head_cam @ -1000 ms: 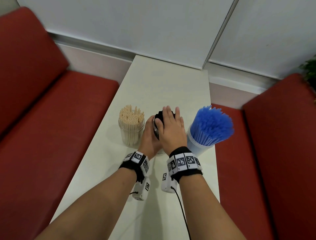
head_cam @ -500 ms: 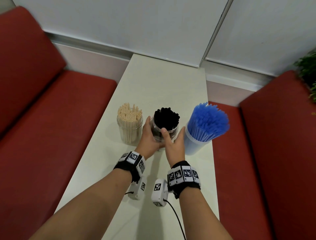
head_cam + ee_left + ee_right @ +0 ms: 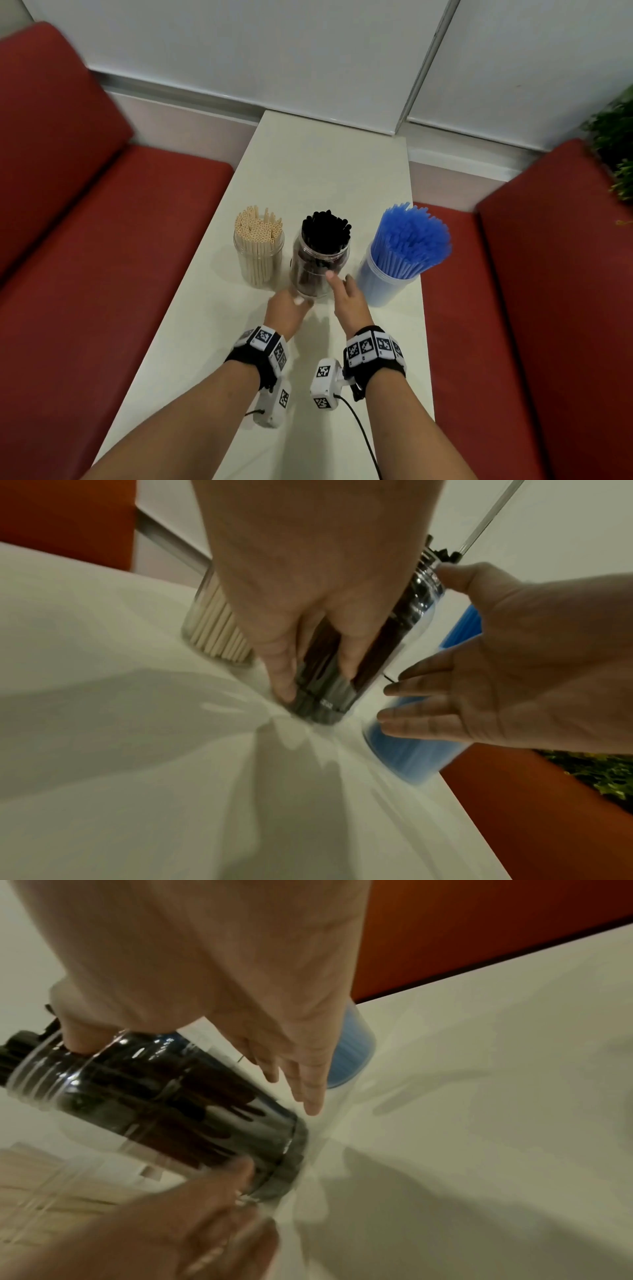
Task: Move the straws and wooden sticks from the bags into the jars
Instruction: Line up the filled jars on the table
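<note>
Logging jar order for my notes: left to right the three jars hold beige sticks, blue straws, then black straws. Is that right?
Not quite: the last two are swapped. The head view shows the beige sticks on the left, the black straws in the middle jar and the blue straws on the right.
</note>
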A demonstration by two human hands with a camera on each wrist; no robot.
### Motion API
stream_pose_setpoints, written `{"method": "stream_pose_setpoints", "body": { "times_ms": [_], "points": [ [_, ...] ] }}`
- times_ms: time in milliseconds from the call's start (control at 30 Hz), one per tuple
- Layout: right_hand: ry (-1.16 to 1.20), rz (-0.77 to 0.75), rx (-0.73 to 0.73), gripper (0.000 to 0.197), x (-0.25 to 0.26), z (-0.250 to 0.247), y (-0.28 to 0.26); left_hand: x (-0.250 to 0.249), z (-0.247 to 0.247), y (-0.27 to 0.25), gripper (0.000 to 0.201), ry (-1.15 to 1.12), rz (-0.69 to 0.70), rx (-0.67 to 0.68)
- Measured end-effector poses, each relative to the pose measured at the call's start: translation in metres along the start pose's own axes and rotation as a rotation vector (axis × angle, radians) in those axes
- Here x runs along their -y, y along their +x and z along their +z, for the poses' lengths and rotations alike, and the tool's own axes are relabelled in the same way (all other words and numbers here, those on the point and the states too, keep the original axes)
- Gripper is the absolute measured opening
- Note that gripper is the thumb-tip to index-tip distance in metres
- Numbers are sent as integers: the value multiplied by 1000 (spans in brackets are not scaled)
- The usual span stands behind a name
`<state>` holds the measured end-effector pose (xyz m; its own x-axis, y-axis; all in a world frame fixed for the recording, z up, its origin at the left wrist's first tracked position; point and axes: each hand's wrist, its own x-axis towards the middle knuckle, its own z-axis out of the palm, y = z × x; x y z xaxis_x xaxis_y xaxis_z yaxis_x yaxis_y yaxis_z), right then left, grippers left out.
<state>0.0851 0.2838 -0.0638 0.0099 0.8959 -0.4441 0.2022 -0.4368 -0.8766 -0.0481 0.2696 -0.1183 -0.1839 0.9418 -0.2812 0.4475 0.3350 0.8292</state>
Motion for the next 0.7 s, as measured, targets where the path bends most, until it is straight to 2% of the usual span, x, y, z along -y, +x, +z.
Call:
{"method": "stream_pose_setpoints", "body": {
  "times_ms": [67, 133, 167, 200, 267, 367, 433, 533, 600, 700],
  "points": [
    [-10, 29, -81, 64, -17, -16, -6, 14, 17, -13, 30, 223, -98, 159],
    [26, 20, -237, 26, -33, -35, -12, 14, 38, -27, 35, 168, -68, 246],
    [56, 4, -325, 20, -39, -44, -16, 9, 47, -32, 47, 73, -29, 270],
    [88, -28, -412, 25, -41, -53, -19, 1, 57, -36, 64, -28, 17, 282],
    [155, -157, -518, 53, -38, -72, -22, -18, 73, -35, 103, -121, 129, 262],
    [101, -314, -458, 111, -21, -96, -16, -48, 92, -22, 142, -151, 263, 202],
    [37, -356, -394, 132, -7, -106, -5, -63, 102, -8, 150, -204, 295, 157],
    [52, -416, -288, 147, 11, -114, 18, -79, 116, 17, 151, -381, 328, 128],
    [69, -438, -259, 150, 19, -117, 32, -87, 125, 35, 149, -488, 346, 138],
    [84, -492, -266, 148, 28, -114, 48, -94, 131, 56, 139, -524, 364, 108]
  ]
}}
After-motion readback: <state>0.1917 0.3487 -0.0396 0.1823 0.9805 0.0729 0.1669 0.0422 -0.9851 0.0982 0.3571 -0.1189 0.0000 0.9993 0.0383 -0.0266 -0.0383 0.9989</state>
